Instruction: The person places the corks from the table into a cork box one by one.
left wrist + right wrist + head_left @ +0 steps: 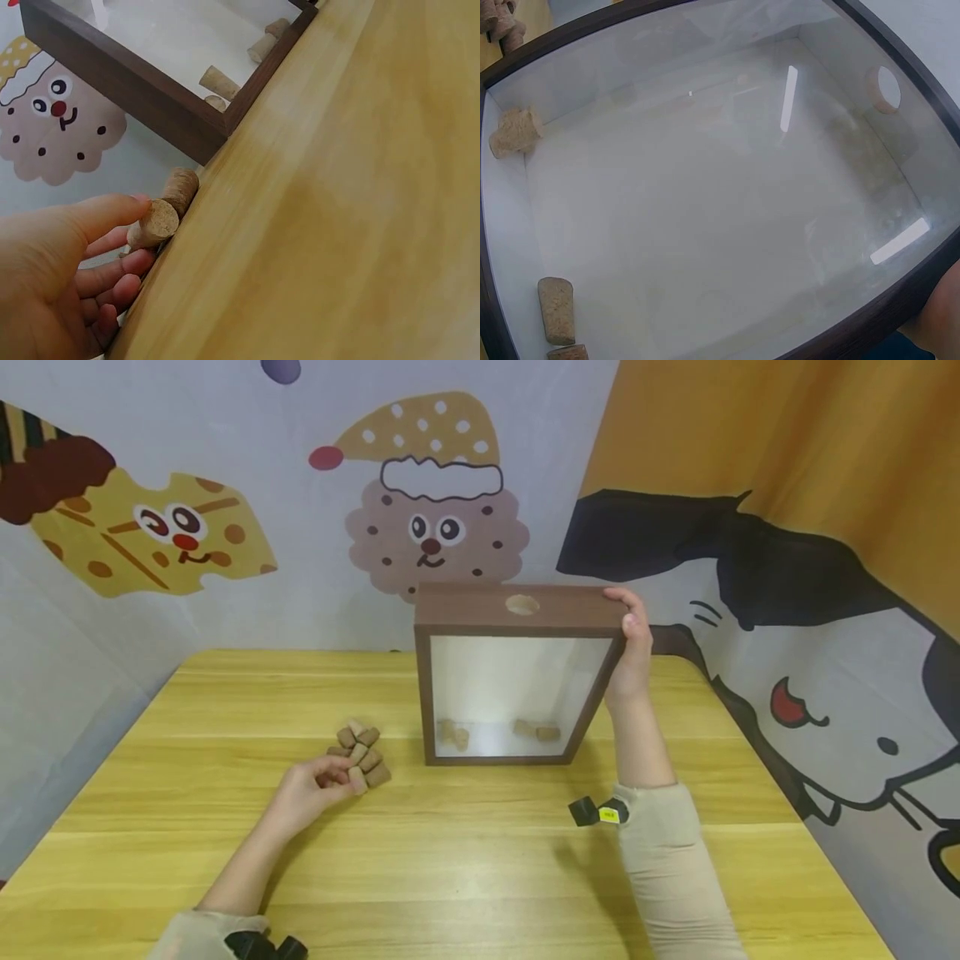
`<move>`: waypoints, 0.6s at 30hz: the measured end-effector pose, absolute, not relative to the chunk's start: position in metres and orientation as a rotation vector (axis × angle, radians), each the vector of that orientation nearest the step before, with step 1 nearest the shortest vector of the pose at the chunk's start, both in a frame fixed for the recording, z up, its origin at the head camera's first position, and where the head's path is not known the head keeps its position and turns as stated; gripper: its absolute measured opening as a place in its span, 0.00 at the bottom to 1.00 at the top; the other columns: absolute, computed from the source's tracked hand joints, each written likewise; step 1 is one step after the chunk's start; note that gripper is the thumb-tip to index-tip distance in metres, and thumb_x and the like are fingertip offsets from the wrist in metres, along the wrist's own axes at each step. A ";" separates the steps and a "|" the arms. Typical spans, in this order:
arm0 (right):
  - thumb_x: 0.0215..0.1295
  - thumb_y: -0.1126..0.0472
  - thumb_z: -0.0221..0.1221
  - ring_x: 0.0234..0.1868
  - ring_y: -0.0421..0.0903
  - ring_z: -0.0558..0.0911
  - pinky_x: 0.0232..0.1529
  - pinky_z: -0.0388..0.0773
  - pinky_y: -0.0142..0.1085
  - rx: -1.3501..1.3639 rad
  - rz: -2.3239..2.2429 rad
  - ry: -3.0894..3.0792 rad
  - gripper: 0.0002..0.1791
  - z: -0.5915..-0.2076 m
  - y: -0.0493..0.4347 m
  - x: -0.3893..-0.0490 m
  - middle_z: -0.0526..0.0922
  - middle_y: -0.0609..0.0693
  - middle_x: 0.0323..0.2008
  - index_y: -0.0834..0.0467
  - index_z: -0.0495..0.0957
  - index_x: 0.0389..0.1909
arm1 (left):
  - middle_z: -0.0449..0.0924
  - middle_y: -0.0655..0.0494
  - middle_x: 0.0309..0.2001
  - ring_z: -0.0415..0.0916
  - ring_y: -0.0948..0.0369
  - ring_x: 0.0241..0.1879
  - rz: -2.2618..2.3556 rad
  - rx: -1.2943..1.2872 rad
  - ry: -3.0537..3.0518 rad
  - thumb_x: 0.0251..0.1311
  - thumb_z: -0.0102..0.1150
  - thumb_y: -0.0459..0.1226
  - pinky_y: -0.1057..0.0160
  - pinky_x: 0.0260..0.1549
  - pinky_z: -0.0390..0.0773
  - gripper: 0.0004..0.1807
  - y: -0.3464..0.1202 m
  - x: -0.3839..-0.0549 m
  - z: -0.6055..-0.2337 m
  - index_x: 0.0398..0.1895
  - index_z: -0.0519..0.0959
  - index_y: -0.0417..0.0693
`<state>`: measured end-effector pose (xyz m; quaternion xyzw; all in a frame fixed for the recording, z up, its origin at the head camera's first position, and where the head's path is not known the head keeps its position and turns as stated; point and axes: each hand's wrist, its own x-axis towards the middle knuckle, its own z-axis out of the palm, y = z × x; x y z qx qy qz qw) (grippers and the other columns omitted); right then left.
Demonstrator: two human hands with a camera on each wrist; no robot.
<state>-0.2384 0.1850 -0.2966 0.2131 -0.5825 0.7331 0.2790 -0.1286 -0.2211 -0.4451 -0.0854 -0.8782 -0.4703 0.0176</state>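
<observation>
Two hands, one box, loose corks.
Left hand (307, 793) pinches one cork (357, 780) between thumb and fingers, at the near edge of a small pile of corks (367, 750) on the wooden table (465, 860), left of the box. Right hand (632, 652) grips the upper right corner of the box (457, 607), fingers over the top edge, palm along the side. Box stands on the table: dark brown frame, clear front, round hole (522, 604) in top. Inside, along the bottom, corks in two groups: left group (454, 735) by the left corner, right group (537, 730) toward the other side.
</observation>
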 end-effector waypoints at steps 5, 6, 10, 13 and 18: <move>0.61 0.40 0.50 0.49 0.50 0.69 0.46 0.62 0.42 0.564 1.970 -1.566 0.25 -0.296 0.185 -0.238 0.73 0.55 0.51 0.49 0.76 0.53 | 0.82 0.54 0.34 0.74 0.57 0.32 -1.476 -0.307 -2.705 0.53 0.70 0.35 0.64 0.28 0.75 0.18 -0.221 -0.128 -0.446 0.46 0.80 0.39; 0.61 0.40 0.50 0.49 0.50 0.69 0.46 0.62 0.42 0.564 1.968 -1.565 0.24 -0.296 0.185 -0.238 0.73 0.54 0.51 0.49 0.76 0.52 | 0.82 0.55 0.34 0.73 0.57 0.31 -1.476 -0.310 -2.703 0.52 0.71 0.35 0.64 0.28 0.74 0.17 -0.220 -0.128 -0.446 0.45 0.80 0.39; 0.61 0.40 0.51 0.49 0.50 0.69 0.45 0.62 0.42 0.567 1.983 -1.557 0.24 -0.296 0.184 -0.237 0.73 0.54 0.50 0.49 0.76 0.52 | 0.82 0.54 0.34 0.73 0.57 0.31 -1.511 -0.313 -2.694 0.51 0.71 0.35 0.64 0.27 0.73 0.18 -0.219 -0.128 -0.444 0.45 0.79 0.40; 0.60 0.39 0.52 0.49 0.50 0.69 0.45 0.62 0.41 0.571 1.987 -1.549 0.25 -0.296 0.184 -0.237 0.73 0.54 0.50 0.49 0.76 0.52 | 0.81 0.52 0.35 0.72 0.56 0.32 -1.574 -0.311 -2.671 0.51 0.71 0.34 0.64 0.28 0.74 0.19 -0.219 -0.127 -0.442 0.46 0.79 0.40; 0.60 0.39 0.52 0.49 0.50 0.69 0.46 0.61 0.42 0.561 1.971 -1.556 0.25 -0.296 0.184 -0.236 0.73 0.54 0.51 0.49 0.76 0.52 | 0.79 0.49 0.40 0.72 0.54 0.33 -1.642 -0.286 -2.632 0.53 0.68 0.31 0.64 0.26 0.75 0.18 -0.217 -0.126 -0.432 0.48 0.78 0.42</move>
